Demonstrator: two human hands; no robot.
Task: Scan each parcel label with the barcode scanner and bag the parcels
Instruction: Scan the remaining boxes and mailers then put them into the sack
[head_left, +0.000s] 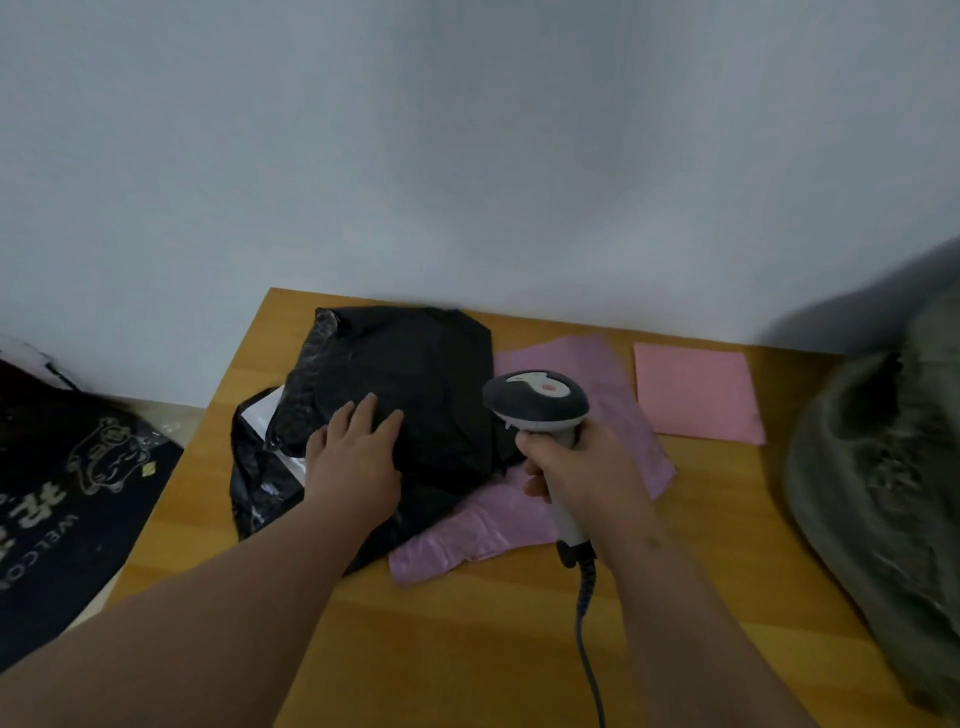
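Observation:
A black plastic parcel (410, 374) lies on the wooden table (467, 649), stacked on a second black parcel (262, 467) whose white label (265, 410) peeks out at the left. My left hand (358, 457) rests flat on the top parcel with fingers spread. My right hand (576, 467) grips the handle of a grey and white barcode scanner (535, 400), its head held just right of the black parcel. The scanner's cable (587, 639) runs down toward me. A wrinkled pink bag (519, 519) lies partly under the parcels.
A flat pink mailer (696, 392) lies at the back right of the table. A large grey-green sack (883, 493) bulges at the right edge. A dark welcome mat (67, 519) covers the floor at left. A pale wall stands directly behind the table.

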